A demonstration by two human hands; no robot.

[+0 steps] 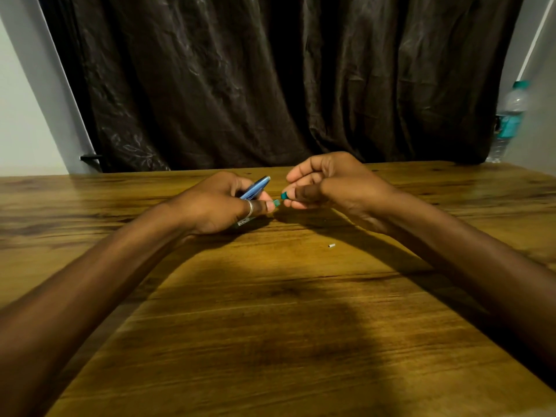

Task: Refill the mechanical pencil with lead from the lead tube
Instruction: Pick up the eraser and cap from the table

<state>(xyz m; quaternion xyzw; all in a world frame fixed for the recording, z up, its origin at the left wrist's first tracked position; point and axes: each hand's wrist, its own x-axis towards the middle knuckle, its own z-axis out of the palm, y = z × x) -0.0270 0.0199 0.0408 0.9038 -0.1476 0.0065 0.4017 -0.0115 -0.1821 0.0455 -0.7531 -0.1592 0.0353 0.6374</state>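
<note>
My left hand (222, 203) rests on the wooden table (270, 311) and grips a blue mechanical pencil (255, 187), whose end points up and to the right. The same hand pinches a small green lead tube (276, 202) between thumb and fingers; its lower end shows under the hand (244, 221). My right hand (328, 185) is a few centimetres to the right, fingers curled, pinching a small teal cap (284, 195) close to the tube's open end. Cap and tube are apart. No lead is visible.
A tiny white piece (331, 245), perhaps the pencil's eraser, lies on the table below my right wrist. A dark curtain (270, 85) hangs behind the table's far edge. A clear water bottle (510, 118) stands at the far right.
</note>
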